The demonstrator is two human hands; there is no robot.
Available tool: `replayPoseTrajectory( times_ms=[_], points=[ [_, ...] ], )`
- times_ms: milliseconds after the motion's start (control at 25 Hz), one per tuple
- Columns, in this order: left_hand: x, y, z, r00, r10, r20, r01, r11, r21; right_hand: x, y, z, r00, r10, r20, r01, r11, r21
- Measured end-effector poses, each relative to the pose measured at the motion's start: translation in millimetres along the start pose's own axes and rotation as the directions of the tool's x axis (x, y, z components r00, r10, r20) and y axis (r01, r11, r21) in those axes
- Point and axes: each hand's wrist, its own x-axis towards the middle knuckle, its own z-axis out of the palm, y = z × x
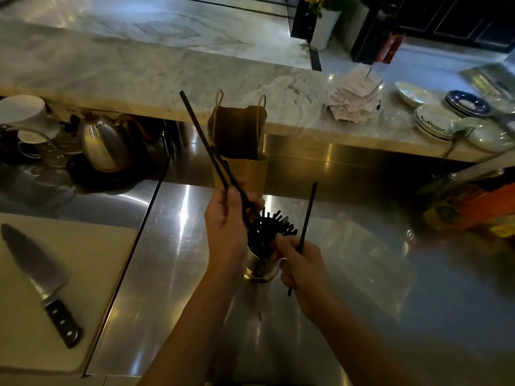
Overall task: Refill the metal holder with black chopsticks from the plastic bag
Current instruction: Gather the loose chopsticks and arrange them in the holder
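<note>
Head view, looking down on a stainless steel counter (178,246). At centre stands the metal holder (260,270), packed with black chopsticks (269,228) whose ends fan out above its rim. The left hand (227,222), just left of the holder, grips a pair of chopsticks (206,151) that slants up and to the far left, its lower end hidden among those in the holder. The right hand (299,263), touching the holder's right side, pinches a single chopstick (308,215) held nearly upright; its fingers cover part of the holder's rim. The clear plastic bag (362,254) lies flat on the counter to the right, faint against the reflections and hard to outline. Behind the holder stands a brown paper bag (239,143) with its top folded over. To the near left, a knife (41,277) lies on a pale cutting board (92,263). A steel kettle (103,146) and white cups (23,111) sit far left under the marble ledge (139,73). On the ledge at far right are a pile of paper slips (354,97) and stacked plates (434,121). Orange packaging (473,207) at right is blurred and cut off.
</note>
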Motion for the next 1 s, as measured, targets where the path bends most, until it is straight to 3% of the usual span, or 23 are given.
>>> replayPoseTrajectory(
  times_ms=[160, 280, 400, 600, 800, 880, 920, 1000],
  points=[
    [-1, 4, 5, 1.000, 0.016, 0.024, -0.019, 0.989, 0.146, -3, -24, -8, 0.977, -0.213, 0.025, 0.212, 0.936, -0.282],
    [-14, 1, 16, 0.996, -0.005, 0.091, -0.025, 0.942, 0.335, -4, -46, -14, 0.922, -0.363, 0.135, 0.387, 0.863, -0.324],
    [-28, -3, 28, 0.997, 0.007, 0.071, -0.032, 0.932, 0.361, -9, -48, -13, 0.865, -0.466, 0.188, 0.498, 0.749, -0.436],
    [-47, 3, 44, 0.999, -0.038, 0.014, 0.034, 0.979, 0.201, -12, -42, -20, 0.831, -0.524, 0.186, 0.546, 0.704, -0.455],
    [-52, -2, 47, 0.994, -0.083, 0.078, 0.065, 0.974, 0.216, -19, -54, -45, 0.844, -0.459, 0.276, 0.535, 0.688, -0.490],
    [-51, -1, 43, 0.981, -0.121, 0.154, 0.095, 0.981, 0.168, -20, -73, -62, 0.846, -0.473, 0.246, 0.529, 0.685, -0.501],
    [-51, 0, 41, 0.975, -0.116, 0.189, 0.087, 0.984, 0.154, -22, -86, -68, 0.848, -0.459, 0.265, 0.529, 0.700, -0.479],
    [-54, 1, 41, 0.964, -0.094, 0.250, 0.054, 0.985, 0.163, -23, -112, -71, 0.842, -0.417, 0.343, 0.514, 0.812, -0.276]
  ],
)
